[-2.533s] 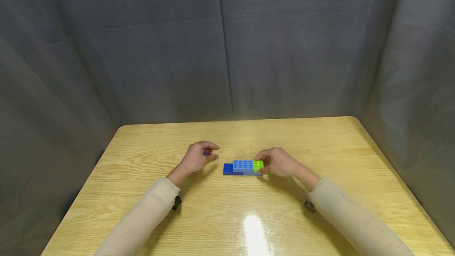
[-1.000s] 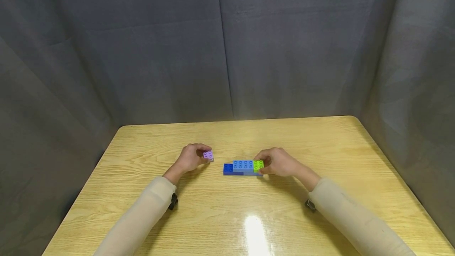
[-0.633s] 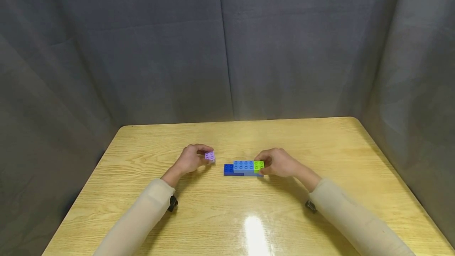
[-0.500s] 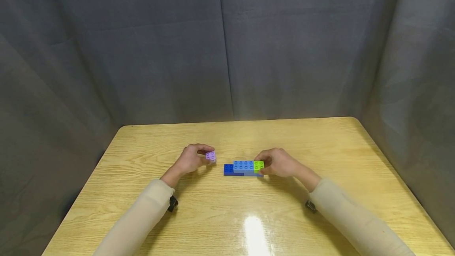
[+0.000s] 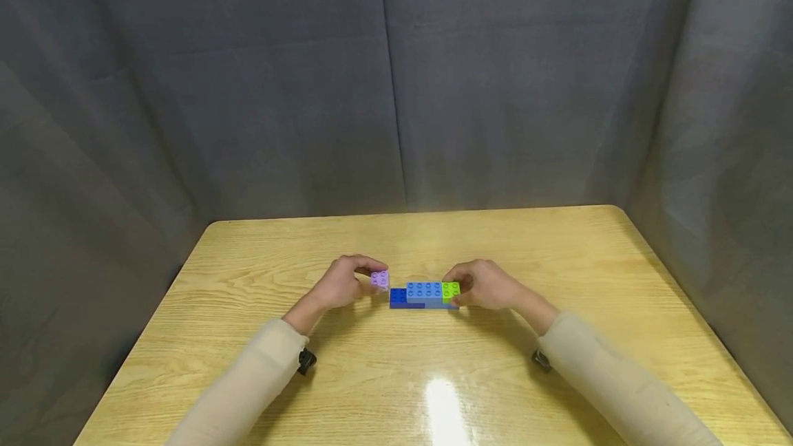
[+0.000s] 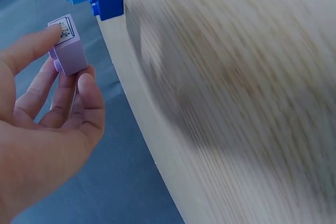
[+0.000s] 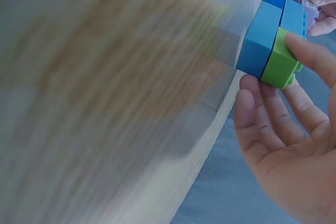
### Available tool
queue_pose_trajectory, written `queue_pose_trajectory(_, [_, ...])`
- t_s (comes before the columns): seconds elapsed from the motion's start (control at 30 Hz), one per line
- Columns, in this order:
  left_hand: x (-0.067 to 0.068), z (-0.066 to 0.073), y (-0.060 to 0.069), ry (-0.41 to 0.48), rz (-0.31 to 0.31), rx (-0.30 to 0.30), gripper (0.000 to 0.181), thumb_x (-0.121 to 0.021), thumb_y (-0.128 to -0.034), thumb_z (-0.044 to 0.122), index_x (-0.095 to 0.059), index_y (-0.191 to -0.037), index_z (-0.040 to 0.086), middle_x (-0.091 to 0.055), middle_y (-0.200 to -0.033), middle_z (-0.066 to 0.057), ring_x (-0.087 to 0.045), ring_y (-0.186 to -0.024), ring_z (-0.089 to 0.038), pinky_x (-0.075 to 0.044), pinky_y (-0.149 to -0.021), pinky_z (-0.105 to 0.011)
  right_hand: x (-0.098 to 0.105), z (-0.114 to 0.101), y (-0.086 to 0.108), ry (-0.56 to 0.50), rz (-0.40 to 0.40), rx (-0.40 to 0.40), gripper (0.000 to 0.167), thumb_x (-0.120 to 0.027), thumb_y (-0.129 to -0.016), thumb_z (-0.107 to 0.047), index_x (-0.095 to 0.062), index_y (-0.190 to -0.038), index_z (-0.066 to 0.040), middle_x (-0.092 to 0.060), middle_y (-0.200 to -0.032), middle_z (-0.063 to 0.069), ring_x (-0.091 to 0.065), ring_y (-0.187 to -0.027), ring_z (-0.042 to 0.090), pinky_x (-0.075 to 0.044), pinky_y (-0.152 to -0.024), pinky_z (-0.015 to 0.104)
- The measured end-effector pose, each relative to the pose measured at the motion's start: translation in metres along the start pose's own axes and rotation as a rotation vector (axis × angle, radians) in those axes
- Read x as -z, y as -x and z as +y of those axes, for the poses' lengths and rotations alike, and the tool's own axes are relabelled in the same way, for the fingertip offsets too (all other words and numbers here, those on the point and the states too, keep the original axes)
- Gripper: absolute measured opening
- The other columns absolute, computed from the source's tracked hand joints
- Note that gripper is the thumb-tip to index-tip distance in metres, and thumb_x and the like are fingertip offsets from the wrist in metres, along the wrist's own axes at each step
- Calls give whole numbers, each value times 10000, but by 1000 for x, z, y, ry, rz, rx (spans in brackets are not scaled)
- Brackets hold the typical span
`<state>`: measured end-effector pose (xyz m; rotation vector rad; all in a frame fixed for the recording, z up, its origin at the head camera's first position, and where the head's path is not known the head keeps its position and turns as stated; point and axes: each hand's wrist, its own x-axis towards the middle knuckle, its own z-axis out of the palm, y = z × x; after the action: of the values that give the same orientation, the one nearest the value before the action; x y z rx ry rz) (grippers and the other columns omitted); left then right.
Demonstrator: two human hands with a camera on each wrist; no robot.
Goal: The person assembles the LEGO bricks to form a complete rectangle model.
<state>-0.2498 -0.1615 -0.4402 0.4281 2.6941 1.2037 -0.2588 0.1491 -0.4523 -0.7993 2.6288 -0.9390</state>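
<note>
In my left hand (image 5: 343, 282) I pinch a small lilac brick (image 5: 380, 279) between thumb and fingers. The left wrist view shows a printed panel on that lilac brick (image 6: 68, 45), under the thumb. It hovers just left of the built row, apart from it. The row has a dark blue brick (image 5: 398, 295) and a light blue brick (image 7: 258, 40) at the bottom. On top sit another light blue brick (image 5: 424, 290) and a lime green brick (image 5: 451, 288) at the right end. My right hand (image 5: 486, 284) grips the green brick, thumb on one side and fingers on the other.
The row stands on a wood-grain table (image 5: 372, 377) with rounded far corners. Grey curtains (image 5: 279, 102) hang behind the table and at both sides. A bright glare patch lies on the near part of the tabletop.
The left hand first turned the lilac brick until its studs faced up, then carried it right, close to the dark blue end of the row. The right hand has stayed on the green brick.
</note>
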Motion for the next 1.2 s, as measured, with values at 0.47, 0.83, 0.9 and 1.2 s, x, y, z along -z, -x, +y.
queue_pose_trajectory(0.47, [-17,3,-4,13,-64,-20,373,-799,-830,49,-726,-1184,142,-700,-1147,-30,-640,-1065,-200,-546,-853,-322,-1,1,-1,-14,-5,-21,361,-815,-827,-163,-714,-1170,-114,-744,-1042,-3,-612,-791,89,-519,-746,286])
queue_pose_trajectory(0.83, [-24,5,-5,7,-86,-27,355,-795,-832,41,-730,-1166,137,-706,-1155,-33,-650,-1072,-206,-553,-893,-351,-2,2,-1,-13,0,-22,361,-820,-822,-162,-716,-1164,-113,-744,-1018,-12,-611,-775,85,-518,-729,278])
queue_pose_trajectory(0.9, [-25,5,-6,11,-90,-28,349,-796,-829,35,-733,-1158,134,-707,-1150,-37,-651,-1069,-210,-554,-892,-354,-2,2,-1,-13,1,-24,364,-821,-821,-164,-716,-1165,-111,-745,-1025,-8,-610,-778,87,-517,-730,278])
queue_pose_trajectory(1.2, [-28,5,-9,-33,-87,-71,360,-809,-821,50,-737,-1166,120,-725,-1115,-37,-663,-1024,-185,-559,-872,-328,-2,4,-2,-26,1,-9,345,-823,-817,-157,-722,-1146,-123,-749,-1019,-11,-632,-799,82,-535,-750,279])
